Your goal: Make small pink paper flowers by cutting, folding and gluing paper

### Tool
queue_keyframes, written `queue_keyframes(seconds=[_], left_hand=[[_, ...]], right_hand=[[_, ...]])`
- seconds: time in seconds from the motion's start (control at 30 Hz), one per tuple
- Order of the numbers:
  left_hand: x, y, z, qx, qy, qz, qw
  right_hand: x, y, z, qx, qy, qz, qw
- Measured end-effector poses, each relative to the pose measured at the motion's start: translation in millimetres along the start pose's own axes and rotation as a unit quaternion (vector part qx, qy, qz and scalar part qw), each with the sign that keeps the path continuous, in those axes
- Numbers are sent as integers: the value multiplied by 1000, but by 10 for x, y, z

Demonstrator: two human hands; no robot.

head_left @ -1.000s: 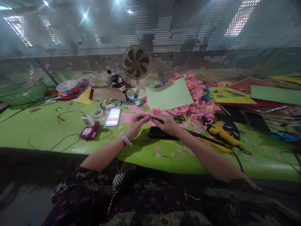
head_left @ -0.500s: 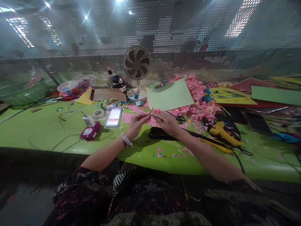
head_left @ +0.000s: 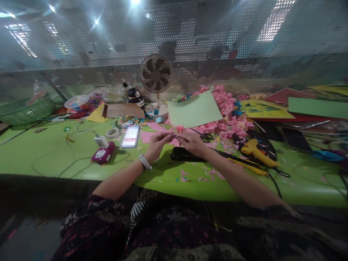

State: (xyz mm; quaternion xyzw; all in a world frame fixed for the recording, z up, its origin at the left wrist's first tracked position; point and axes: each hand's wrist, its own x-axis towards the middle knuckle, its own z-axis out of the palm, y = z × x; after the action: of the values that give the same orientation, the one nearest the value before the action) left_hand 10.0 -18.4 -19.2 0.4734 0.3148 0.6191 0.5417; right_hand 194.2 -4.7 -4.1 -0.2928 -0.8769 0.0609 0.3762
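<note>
Fingertips of my left hand [head_left: 159, 142] and my right hand [head_left: 193, 142] almost meet above the green table. Both are pinched around a small piece of pink paper [head_left: 173, 128], mostly hidden by the fingers. Just beyond them lie a folded pink paper flower [head_left: 179, 128] and flat pink paper [head_left: 147, 136]. Black-handled scissors [head_left: 207, 137] rest behind my right hand. Beneath my right wrist is a long black tool [head_left: 185, 154] resembling a hair straightener.
A pale green sheet [head_left: 194, 110] leans on a heap of pink paper flowers [head_left: 227, 105]. To the right lie a yellow glue gun [head_left: 257, 152] and a phone [head_left: 296, 140]. Leftward are a lit phone [head_left: 130, 136], a tape roll [head_left: 112, 133] and a purple power adapter [head_left: 103, 154]. A fan [head_left: 156, 74] stands behind.
My fingers have shifted slightly around the pink paper, and my right fingers are curled in more. The whole view has moved a little; the things on the table stay put.
</note>
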Motion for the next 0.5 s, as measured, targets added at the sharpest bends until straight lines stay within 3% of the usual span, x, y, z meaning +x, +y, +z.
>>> queue_keyframes(seconds=[0.27, 0.5], left_hand=[[-2, 45, -11, 30, 11, 37, 999], [1, 53, -13, 26, 0, 38, 999]], right_hand=[[-16, -99, 1, -50, 29, 15, 998], [7, -30, 26, -9, 55, -5, 998]])
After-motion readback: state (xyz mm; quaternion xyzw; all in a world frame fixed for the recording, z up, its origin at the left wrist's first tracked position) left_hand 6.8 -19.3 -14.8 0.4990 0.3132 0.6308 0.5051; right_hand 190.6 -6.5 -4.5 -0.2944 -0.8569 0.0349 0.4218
